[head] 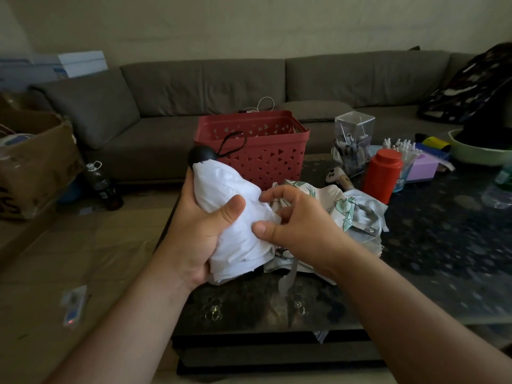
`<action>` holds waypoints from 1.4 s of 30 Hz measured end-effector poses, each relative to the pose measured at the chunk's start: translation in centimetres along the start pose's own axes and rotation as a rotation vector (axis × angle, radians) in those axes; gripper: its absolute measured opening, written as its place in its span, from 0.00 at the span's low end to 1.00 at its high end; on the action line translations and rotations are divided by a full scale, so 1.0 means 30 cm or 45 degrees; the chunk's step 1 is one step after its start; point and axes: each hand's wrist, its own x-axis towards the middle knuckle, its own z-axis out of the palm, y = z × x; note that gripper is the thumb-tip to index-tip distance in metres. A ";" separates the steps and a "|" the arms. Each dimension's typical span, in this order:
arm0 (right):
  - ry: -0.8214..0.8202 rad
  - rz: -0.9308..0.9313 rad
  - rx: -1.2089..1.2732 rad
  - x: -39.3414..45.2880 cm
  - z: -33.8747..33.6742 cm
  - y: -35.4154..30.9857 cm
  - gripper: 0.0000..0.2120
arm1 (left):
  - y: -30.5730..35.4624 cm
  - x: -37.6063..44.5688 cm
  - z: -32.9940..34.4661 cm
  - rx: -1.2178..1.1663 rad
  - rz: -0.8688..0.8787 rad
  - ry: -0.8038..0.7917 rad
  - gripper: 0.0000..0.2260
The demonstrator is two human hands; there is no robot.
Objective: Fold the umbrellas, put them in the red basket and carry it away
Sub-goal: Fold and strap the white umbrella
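Nearest the camera, two bare forearms reach in from the bottom edge over a dark patterned table (432,245), whose front edge and lower shelf are dim and hard to read. The left hand (199,225) wraps a white folded umbrella (235,214) from its left side, thumb pressed across the front of the cloth, fingers hidden behind it. The umbrella stands tilted, its black handle (201,156) with a black wrist loop pointing up and away. The right hand (293,217) pinches the white fabric at the umbrella's right edge between thumb and curled fingers; what the fingertips hold beneath is hidden by the cloth.

Just behind the right hand a second umbrella (343,206), pale with a green printed pattern, lies crumpled on the table, partly covered by that hand. On the floor at left lies a small white device (73,306), blurred.

Farther back stands the red basket (257,145) on the table's far edge, beyond both hands; its inside cannot be seen fully. To its right sit a red canister (382,174), a clear box of pens (353,142) and a green bowl (479,152), cut off at the frame edge. At left is a cardboard box (33,162) whose printing is cut off and unreadable, with a dark bottle (101,184) beside it. A grey sofa (221,87) runs along the wall.
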 end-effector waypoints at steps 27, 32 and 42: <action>-0.381 0.038 -0.048 -0.049 -0.070 -0.072 0.13 | 0.002 -0.050 0.033 0.121 -0.107 -0.373 0.40; -0.340 0.128 -0.179 -0.034 -0.085 -0.036 0.08 | -0.022 -0.035 0.064 -0.008 -0.249 -0.194 0.28; -0.524 0.294 0.628 -0.047 -0.037 0.008 0.22 | -0.012 -0.015 0.040 0.177 -0.427 -0.140 0.33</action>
